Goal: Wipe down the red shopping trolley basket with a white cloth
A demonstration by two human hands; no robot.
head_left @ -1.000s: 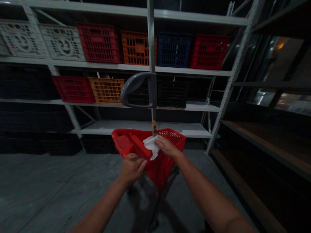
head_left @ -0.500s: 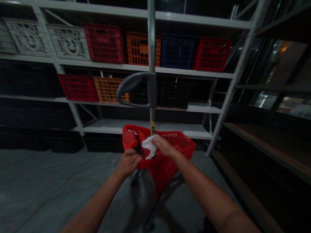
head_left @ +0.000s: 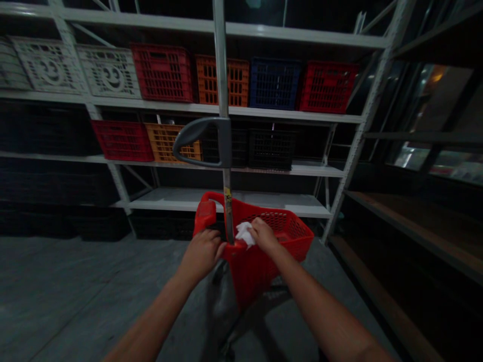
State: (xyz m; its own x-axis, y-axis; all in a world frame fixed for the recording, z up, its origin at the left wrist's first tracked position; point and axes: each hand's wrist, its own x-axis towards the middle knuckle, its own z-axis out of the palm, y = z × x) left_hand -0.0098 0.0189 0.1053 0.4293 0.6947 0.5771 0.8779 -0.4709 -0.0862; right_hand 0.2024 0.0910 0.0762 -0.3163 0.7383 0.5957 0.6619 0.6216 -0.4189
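A red plastic shopping basket (head_left: 287,236) on wheels stands on the floor in front of me, with a grey pull handle (head_left: 204,143) raised on a metal pole (head_left: 227,211). My left hand (head_left: 202,254) is closed on the basket's near rim, left of the pole. My right hand (head_left: 264,235) is closed on a crumpled white cloth (head_left: 244,233) and presses it against the rim just right of the pole. The basket's inside is mostly hidden.
A white metal shelf rack (head_left: 241,113) stands behind, carrying red (head_left: 162,73), orange (head_left: 236,83), blue (head_left: 273,83), white (head_left: 109,73) and black (head_left: 269,148) crates. A dark wooden shelf (head_left: 415,221) runs along the right. The floor (head_left: 75,291) is grey concrete.
The basket has swung round, its open end now pointing right, and the handle pole has shifted left. My right hand with the cloth has moved down along the rim; the left hand keeps its hold.
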